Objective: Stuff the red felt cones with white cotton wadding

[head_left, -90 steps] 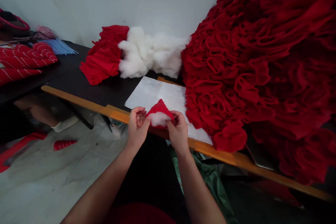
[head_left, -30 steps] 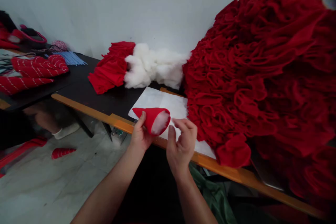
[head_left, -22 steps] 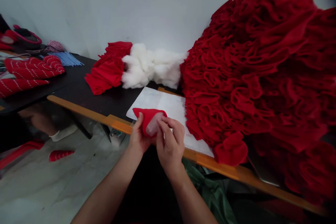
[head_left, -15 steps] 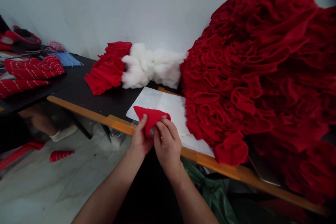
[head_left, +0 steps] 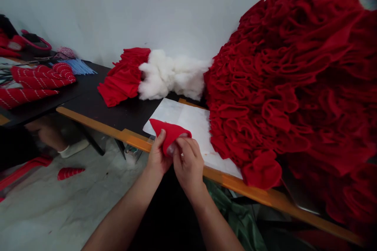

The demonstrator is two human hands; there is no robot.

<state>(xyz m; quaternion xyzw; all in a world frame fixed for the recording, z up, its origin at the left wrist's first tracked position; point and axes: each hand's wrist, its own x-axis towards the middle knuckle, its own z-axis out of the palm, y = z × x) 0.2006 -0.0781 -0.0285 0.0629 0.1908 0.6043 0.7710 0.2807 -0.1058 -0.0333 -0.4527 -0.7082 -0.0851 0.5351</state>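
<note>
Red cloth cone (head_left: 172, 131) sat between my hands, tip far left; left hand (head_left: 157, 157) grasped its side, right hand (head_left: 188, 161) had fingertips hidden at its open near-right end, couldn't tell if pinching.

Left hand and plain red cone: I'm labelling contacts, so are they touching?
Touching. The head view shows the left hand gripping the plain red cone, thumb laid over its side, no gap between.
</note>
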